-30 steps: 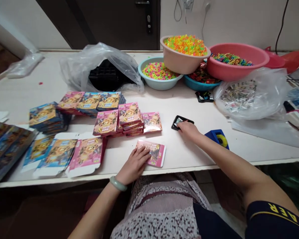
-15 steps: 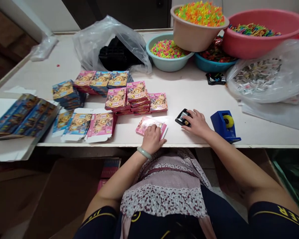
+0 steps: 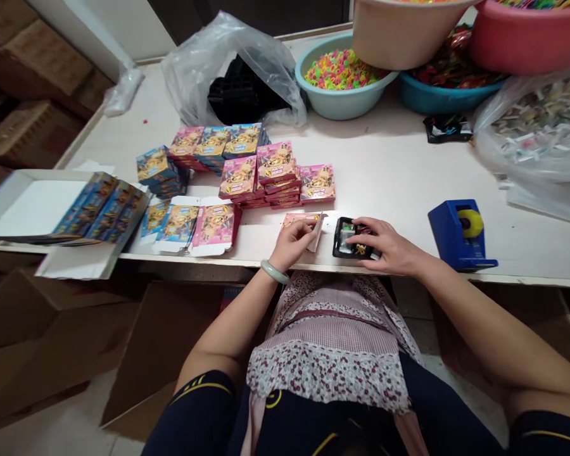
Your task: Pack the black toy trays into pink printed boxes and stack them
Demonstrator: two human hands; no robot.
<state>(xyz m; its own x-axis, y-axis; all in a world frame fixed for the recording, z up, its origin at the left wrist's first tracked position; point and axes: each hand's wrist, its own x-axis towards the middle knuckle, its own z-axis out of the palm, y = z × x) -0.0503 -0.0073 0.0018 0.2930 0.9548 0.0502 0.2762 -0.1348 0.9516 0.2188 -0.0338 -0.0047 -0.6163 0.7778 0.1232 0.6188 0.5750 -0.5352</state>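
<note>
My left hand [image 3: 293, 246] pinches the raised edge of a pink printed carton [image 3: 298, 218] lying at the table's front edge. A pale side of the carton stands up by my fingertips. To its right is a small black tray [image 3: 342, 248] with little items in it, some in clear or dark wrapping. My right hand [image 3: 390, 246] grips the tray's right side, thumb at the near edge and fingers over the top. Behind the carton are stacked pink boxes [image 3: 274, 161]. Flat-looking pink and blue cartons [image 3: 216, 227] with open flaps lie to the left.
A blue tape dispenser [image 3: 449, 237] stands to the right. Along the back are a pale blue basin [image 3: 346, 104] of plastic rings, other basins, and a clear bag [image 3: 190, 76] with black trays. A white box [image 3: 21, 202] holding blue cartons overhangs the front left edge.
My left hand has gone from lying on the pink carton to pinching up its edge. The black tray has come closer to the carton and table edge under my right hand. The view has shifted.
</note>
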